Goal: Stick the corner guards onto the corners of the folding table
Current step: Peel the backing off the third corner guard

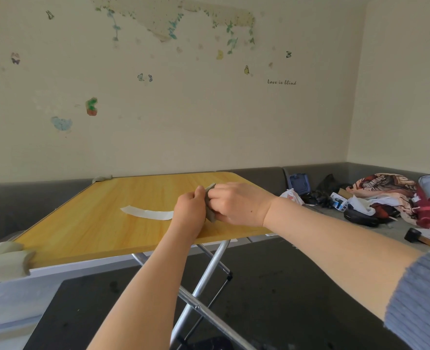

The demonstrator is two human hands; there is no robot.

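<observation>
A pale guard (pixel 5 260) sits on the table's (pixel 102 223) near-left corner, and another guard (pixel 102 178) caps the far-left corner. A white paper strip (pixel 147 212) lies flat on the wooden top, just left of the hands. The left hand (pixel 190 210) and right hand (pixel 236 204) meet above the top's right part, both with fingers curled, pinching a grey guard (pixel 210 203) between them. Clutter (pixel 360 198) lies on the grey bench at right.

grey corner guard (pixel 210 207) held upright over the wood-top folding table (pixel 102 223).
</observation>
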